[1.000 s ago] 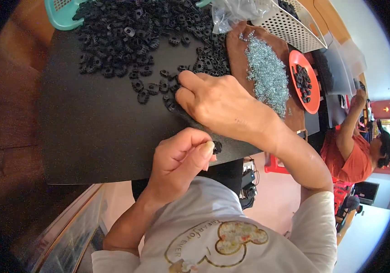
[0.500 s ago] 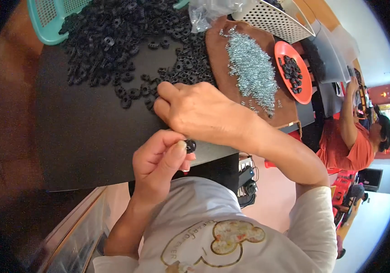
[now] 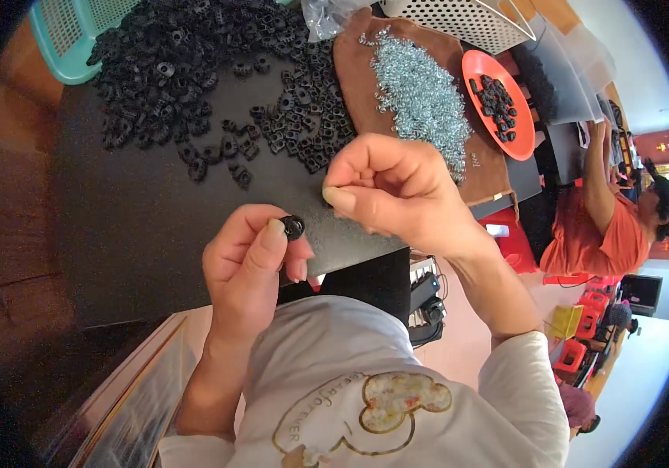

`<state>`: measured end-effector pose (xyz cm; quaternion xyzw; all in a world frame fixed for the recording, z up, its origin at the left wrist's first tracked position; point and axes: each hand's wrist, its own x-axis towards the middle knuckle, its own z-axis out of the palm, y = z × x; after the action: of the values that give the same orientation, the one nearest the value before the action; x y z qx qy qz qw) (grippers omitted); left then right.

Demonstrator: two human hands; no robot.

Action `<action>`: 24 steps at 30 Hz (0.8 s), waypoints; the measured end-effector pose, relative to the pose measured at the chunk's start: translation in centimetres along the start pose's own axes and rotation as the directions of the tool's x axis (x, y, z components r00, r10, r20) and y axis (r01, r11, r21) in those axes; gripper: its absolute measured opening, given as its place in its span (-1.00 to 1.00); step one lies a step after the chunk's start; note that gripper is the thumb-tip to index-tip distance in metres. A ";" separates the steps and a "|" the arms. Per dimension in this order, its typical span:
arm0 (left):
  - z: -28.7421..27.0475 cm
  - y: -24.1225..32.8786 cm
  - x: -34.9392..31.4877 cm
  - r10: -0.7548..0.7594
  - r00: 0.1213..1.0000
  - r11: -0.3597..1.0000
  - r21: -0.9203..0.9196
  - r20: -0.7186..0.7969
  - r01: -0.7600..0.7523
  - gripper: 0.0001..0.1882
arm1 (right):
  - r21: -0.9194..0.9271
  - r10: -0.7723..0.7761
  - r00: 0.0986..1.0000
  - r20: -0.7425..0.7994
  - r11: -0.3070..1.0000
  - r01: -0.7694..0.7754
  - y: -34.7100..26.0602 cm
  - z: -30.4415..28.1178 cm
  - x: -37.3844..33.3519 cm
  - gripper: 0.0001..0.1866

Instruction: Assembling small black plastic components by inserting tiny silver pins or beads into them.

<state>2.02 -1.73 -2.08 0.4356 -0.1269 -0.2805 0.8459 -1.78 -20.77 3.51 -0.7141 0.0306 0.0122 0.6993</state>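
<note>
Between the thumb and fingers of my left hand (image 3: 244, 253) is a small round black plastic part (image 3: 293, 227), held above the dark table near its front edge. My right hand (image 3: 397, 187) is raised just to its right, thumb and forefinger pinched together; whatever may be in the pinch is too small or hidden. Beyond my hands lies a large heap of black plastic parts (image 3: 164, 70), with several loose ones scattered nearer. A pile of small shiny metal pieces (image 3: 420, 90) sits on a brown cloth (image 3: 354, 58) past my right hand.
A red plate (image 3: 523, 129) of black pieces stands at the right of the cloth. A green basket (image 3: 77, 66) is at the far left, a white perforated basket (image 3: 471, 23) at the back. Someone in an orange-red shirt (image 3: 603, 226) sits at the right.
My right hand has moved right, away from the loose black parts, and turned so its thumb shows. My left hand has shifted slightly left and up, still holding its black part.
</note>
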 end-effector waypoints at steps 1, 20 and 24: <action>0.1 0.0 0.0 -0.003 1.000 1.000 0.004 -0.001 0.003 -0.77 | 0.052 0.050 0.999 -0.006 0.997 -0.050 -0.5 0.0 -0.3 -0.96; 0.0 0.1 0.1 -0.125 0.991 0.987 0.102 0.037 0.121 -0.79 | 0.165 0.173 0.982 0.073 0.969 -0.183 -0.7 0.3 -1.4 -0.95; -0.2 0.0 0.1 -0.113 0.992 0.986 0.127 0.055 0.105 -0.78 | 0.171 0.168 0.984 0.056 0.970 -0.175 -0.5 0.7 -1.6 -0.94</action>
<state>2.21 -1.66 -2.16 0.4845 -0.1462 -0.3315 0.7962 -3.35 -20.00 4.08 -0.6441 0.0786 0.0845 0.7562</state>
